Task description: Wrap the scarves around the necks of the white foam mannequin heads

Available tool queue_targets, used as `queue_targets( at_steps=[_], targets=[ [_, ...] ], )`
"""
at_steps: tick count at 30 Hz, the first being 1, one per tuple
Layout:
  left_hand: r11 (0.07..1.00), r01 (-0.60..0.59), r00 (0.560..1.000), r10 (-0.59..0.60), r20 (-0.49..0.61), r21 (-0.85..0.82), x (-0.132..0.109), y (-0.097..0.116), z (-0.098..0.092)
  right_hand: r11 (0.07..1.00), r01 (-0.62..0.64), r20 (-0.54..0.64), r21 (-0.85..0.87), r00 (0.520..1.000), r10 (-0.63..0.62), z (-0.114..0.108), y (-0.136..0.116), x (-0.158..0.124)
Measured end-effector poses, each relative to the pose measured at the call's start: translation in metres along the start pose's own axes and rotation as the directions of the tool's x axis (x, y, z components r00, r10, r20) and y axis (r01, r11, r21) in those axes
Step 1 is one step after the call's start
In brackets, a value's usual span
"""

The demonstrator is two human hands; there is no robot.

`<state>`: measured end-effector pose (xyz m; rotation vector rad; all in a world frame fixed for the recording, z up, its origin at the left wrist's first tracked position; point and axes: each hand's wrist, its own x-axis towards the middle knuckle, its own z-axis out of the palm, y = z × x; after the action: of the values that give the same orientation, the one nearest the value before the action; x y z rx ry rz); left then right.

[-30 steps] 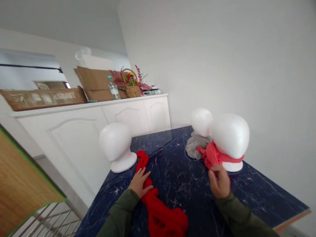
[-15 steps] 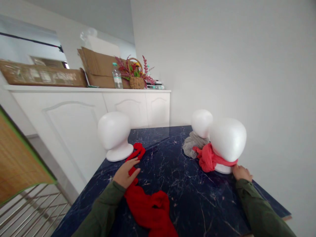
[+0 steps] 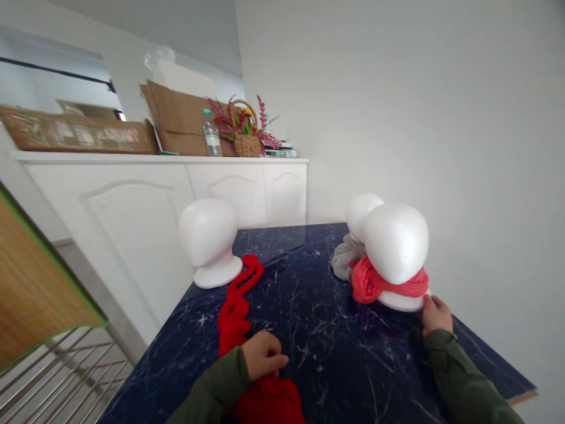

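Observation:
My left hand (image 3: 263,355) is closed on a long red scarf (image 3: 232,321) that trails along the table toward a bare white mannequin head (image 3: 208,232). The scarf bunches up again below the hand at the near edge. On the right, my right hand (image 3: 436,315) has its fingers closed at the base of another white mannequin head (image 3: 397,241). This head leans a little to the left, with a coral scarf (image 3: 368,282) wound around its neck and knotted on the left. A third mannequin head (image 3: 359,212) stands behind it, a grey scarf (image 3: 344,259) about its neck.
The dark blue marbled table (image 3: 318,318) meets a wall on the right. Behind it, a white cabinet (image 3: 132,194) carries cardboard boxes (image 3: 176,121), a water bottle (image 3: 212,135) and a flower basket (image 3: 247,145). A metal rack (image 3: 83,365) stands at lower left.
My left hand has come from beside the scarf's far part to its nearer part and closed. The coral-scarfed head has tilted and shifted left, with my right hand at its base.

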<state>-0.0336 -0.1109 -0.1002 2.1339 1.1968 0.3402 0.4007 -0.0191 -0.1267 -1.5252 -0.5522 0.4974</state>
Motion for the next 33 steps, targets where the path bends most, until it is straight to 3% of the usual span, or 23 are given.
queue_targets(
  at_steps=[2, 5, 9, 13, 16, 18, 22, 26, 28, 30, 31, 33],
  targets=[
    [0.994, 0.070, 0.997, -0.073, -0.029, -0.089, 0.000, -0.003, -0.001, 0.979, -0.097, 0.075, 0.177, 0.994, 0.085, 0.008, -0.005, -0.019],
    [0.984, 0.090, 0.973, -0.121, -0.196, -0.156, 0.002, -0.004, 0.001, 0.948, -0.193, 0.289, 0.253, 0.950, 0.117, 0.025, -0.012, -0.058],
    [0.961, -0.091, 0.894, -0.036, -0.446, -0.260, 0.007, -0.004, 0.005, 0.921, -0.333, 0.587, 0.204, 0.794, 0.157, 0.055, -0.018, -0.109],
    [0.813, -0.233, 0.867, -0.075, -0.493, -0.534, 0.017, 0.000, 0.012, 0.949, -0.295, 0.726, 0.113, 0.677, 0.124, 0.079, -0.022, -0.132],
    [0.773, -0.199, 0.813, -0.213, -0.541, -0.603, 0.023, 0.007, 0.013, 0.963, -0.263, 0.802, 0.059, 0.587, 0.111, 0.087, -0.022, -0.134],
    [0.781, -0.184, 0.735, -0.294, -0.611, -0.597, 0.023, 0.007, 0.009, 0.963, -0.267, 0.816, 0.043, 0.566, 0.121, 0.088, -0.020, -0.132],
    [0.681, -0.276, 0.604, -0.426, -0.674, -0.678, 0.020, -0.012, -0.009, 0.971, -0.240, 0.783, 0.004, 0.604, 0.146, 0.091, -0.014, -0.126],
    [0.630, -0.316, 0.524, -0.507, -0.684, -0.709, 0.020, -0.037, -0.023, 0.994, -0.078, 0.759, -0.075, 0.642, 0.107, 0.091, -0.011, -0.118],
    [0.663, -0.295, 0.510, -0.500, -0.700, -0.688, 0.021, -0.041, -0.025, 0.983, 0.147, 0.734, -0.110, 0.679, -0.019, 0.089, -0.011, -0.112],
    [0.709, -0.261, 0.520, -0.469, -0.714, -0.655, 0.021, -0.039, -0.025, 0.887, 0.449, 0.680, -0.104, 0.684, -0.266, 0.084, -0.013, -0.105],
    [0.729, -0.245, 0.534, -0.448, -0.717, -0.638, 0.021, -0.037, -0.024, 0.817, 0.568, 0.644, -0.095, 0.661, -0.385, 0.082, -0.014, -0.103],
    [0.759, -0.221, 0.573, -0.407, -0.711, -0.613, 0.020, -0.031, -0.022, 0.751, 0.657, 0.585, -0.068, 0.636, -0.504, 0.077, -0.015, -0.101]
  ],
)
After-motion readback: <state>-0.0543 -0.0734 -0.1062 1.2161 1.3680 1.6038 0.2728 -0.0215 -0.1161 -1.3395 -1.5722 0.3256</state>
